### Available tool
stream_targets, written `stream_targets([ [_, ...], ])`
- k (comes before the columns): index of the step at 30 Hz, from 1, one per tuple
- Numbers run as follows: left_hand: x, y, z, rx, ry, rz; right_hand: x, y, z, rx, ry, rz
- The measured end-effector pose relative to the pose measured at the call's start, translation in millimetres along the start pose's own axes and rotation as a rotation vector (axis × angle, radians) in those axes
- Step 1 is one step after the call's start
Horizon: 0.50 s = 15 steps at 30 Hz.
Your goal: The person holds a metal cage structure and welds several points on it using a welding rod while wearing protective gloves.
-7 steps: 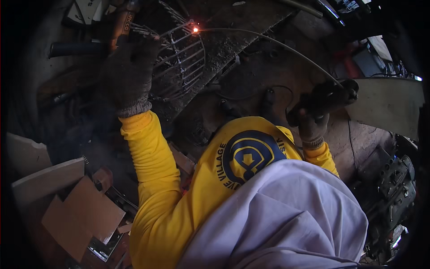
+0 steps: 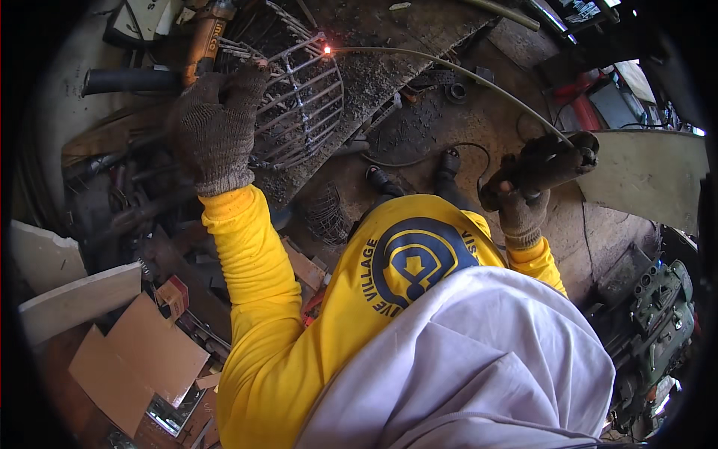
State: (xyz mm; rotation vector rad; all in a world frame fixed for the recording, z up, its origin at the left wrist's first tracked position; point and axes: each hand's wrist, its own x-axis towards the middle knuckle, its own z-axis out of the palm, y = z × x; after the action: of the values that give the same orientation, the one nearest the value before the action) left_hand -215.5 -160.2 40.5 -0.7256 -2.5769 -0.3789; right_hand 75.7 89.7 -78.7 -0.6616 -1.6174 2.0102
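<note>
Our left grip point(image 2: 217, 127) sits by the grinder point(image 2: 203, 46) and rack point(image 2: 303, 112); we cannot tell what it clasps. The rack lies on the desk point(image 2: 381, 78) and likely needs bracing. At the glow point(image 2: 327, 50), we should steady the rod point(image 2: 447, 63), our right grip point(image 2: 527, 194) clutching its holder point(image 2: 557, 165).

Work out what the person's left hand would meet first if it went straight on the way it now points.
Probably the orange power tool, directly ahead of the gloved left hand. Depth is unclear: they may already touch, or the hand might pass over it.
</note>
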Motion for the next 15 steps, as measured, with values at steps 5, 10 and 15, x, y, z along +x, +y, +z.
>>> stream_targets([
  [5,1.0,3.2,-1.7,0.037,0.004,-0.001,-1.8,1.4,-0.2,-0.004,0.007,0.031],
  [10,1.0,6.7,-7.5,0.027,-0.123,-0.063,5.1,1.2,1.6,0.241,-0.019,0.198],
  [15,0.4,1.4,-6.5,0.117,-0.048,0.053,3.8,5.0,4.0,0.223,-0.061,0.054],
])
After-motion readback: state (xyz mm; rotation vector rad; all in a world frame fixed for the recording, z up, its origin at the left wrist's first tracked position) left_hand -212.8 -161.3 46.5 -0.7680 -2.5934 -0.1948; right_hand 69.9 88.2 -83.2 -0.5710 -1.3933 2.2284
